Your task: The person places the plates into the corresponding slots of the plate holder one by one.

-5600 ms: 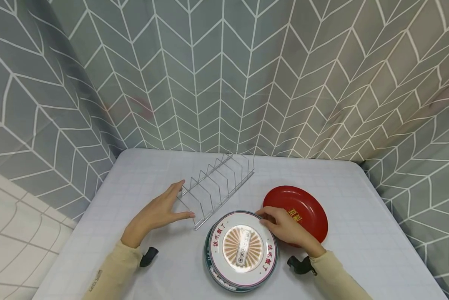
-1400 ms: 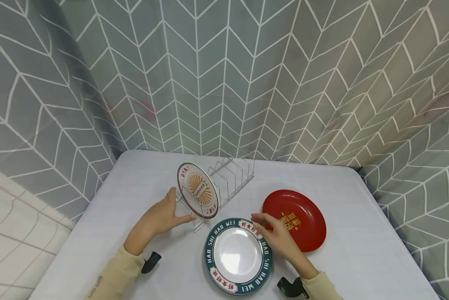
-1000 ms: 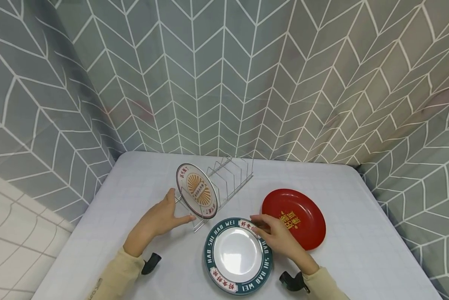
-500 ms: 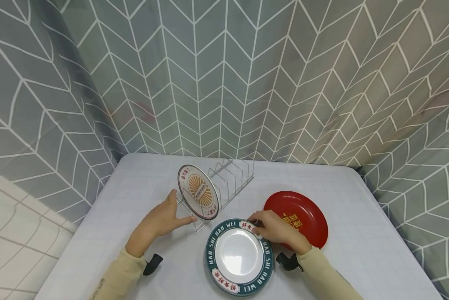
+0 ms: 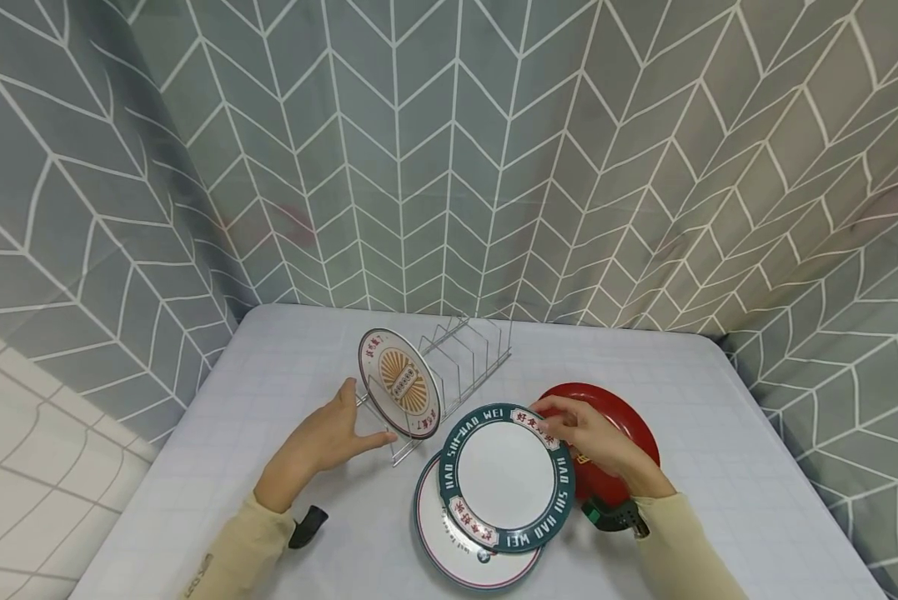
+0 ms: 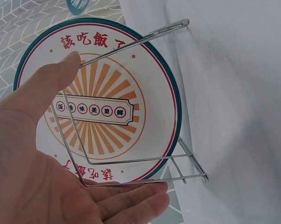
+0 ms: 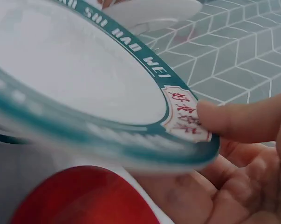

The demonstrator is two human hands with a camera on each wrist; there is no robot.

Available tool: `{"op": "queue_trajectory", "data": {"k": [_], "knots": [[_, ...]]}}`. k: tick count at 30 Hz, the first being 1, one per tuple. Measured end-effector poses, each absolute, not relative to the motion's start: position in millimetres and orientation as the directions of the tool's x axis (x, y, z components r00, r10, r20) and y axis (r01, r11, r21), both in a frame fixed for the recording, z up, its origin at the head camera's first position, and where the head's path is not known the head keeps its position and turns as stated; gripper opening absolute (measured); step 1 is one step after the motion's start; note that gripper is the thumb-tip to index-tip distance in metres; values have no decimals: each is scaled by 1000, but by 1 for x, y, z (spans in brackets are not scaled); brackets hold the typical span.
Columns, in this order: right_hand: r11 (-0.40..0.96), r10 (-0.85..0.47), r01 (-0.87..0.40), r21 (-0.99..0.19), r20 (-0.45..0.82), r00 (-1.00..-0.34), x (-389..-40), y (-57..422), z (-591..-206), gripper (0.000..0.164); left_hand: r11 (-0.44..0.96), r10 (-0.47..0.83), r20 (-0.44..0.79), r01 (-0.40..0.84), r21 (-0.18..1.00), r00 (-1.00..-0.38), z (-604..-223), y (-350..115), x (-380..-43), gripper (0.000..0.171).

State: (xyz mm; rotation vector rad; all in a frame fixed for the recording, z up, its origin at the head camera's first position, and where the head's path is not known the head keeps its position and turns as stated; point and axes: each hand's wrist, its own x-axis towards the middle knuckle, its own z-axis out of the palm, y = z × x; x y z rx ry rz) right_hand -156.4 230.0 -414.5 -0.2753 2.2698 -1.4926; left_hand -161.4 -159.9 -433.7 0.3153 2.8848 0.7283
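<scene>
My left grip (image 5: 321,442) is spread wide, holding the end of the wire rack (image 5: 452,409) between thumb and fingers left of centre in the frame. The left wrist view shows the thumb tip on one wire and the fingers beneath another. Just beyond, in the rack's lower-left slot, the sunburst plate (image 5: 399,382) stands on edge with its patterned face turned toward me; the wire dividers run on from it to the upper right. I have a narrow strip of counter (image 5: 734,467) between the rack and the plates at bottom centre.

There the pink-lined plate (image 5: 449,546) lies flat, its upper right covered by the green-rimmed plate (image 5: 506,477). My right grip (image 5: 594,437) is closed on that plate's rim at the upper right, thumb on the red lettering and fingers underneath. The right wrist view shows it tilted, its rim raised above the red plate (image 5: 614,402). I can't tell whether its far side touches the plate below.

The red plate lies right of centre, partly hidden behind my grip. To its right I have a broad stretch of white counter reaching to the slanting right edge. The back edge crosses mid-frame, straight against the patterned curtain (image 5: 479,150), with the rack's far end near it.
</scene>
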Motion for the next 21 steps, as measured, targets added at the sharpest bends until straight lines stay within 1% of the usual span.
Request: {"op": "queue_trajectory", "data": {"k": [3, 9, 11, 17, 21], "knots": [[349, -398, 122, -929, -265, -878, -150, 236, -412, 45, 857, 240, -88, 169, 486, -967, -434, -160, -162, 121], [190, -471, 158, -969, -231, -852, -141, 247, -406, 35, 858, 235, -93, 162, 488, -967, -434, -160, -162, 122], [178, -452, 161, -971, -226, -863, -138, 249, -404, 36, 857, 234, -95, 159, 491, -967, -434, -161, -161, 122], [170, -386, 149, -974, -205, -899, -132, 250, -398, 50, 855, 244, -94, 169, 490, -965, -433, -160, -161, 121], [158, -345, 124, -980, -172, -923, -129, 249, -393, 47, 854, 250, -97, 172, 491, -963, -433, -160, -162, 119]]}}
